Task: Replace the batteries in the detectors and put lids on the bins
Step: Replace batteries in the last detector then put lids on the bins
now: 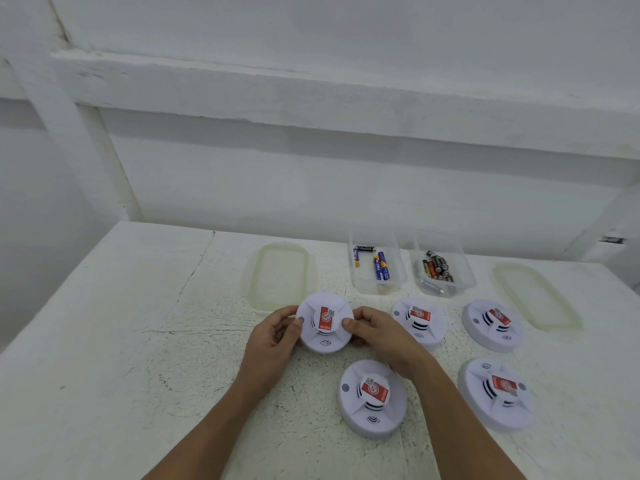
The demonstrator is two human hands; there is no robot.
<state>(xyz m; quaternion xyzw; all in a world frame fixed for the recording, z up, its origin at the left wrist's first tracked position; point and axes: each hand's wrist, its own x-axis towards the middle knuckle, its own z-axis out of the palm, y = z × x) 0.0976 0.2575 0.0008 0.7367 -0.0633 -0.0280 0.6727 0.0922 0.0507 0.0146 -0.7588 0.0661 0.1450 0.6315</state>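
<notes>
A lid [280, 277] lies left on the table [121, 323] as your left hand [275, 337] and right hand [377, 336], fingers curled round its rim, hold a detector [325, 322] mid-table, before a bin of blue batteries [367, 286] and a second bin [465, 273]; four other detectors [372, 398] sit rightward.

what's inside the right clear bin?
The right bin holds a loose pile of black and red batteries, plus greyish ones at its near end. It stands open. Whatever lies under the pile is covered.
</notes>
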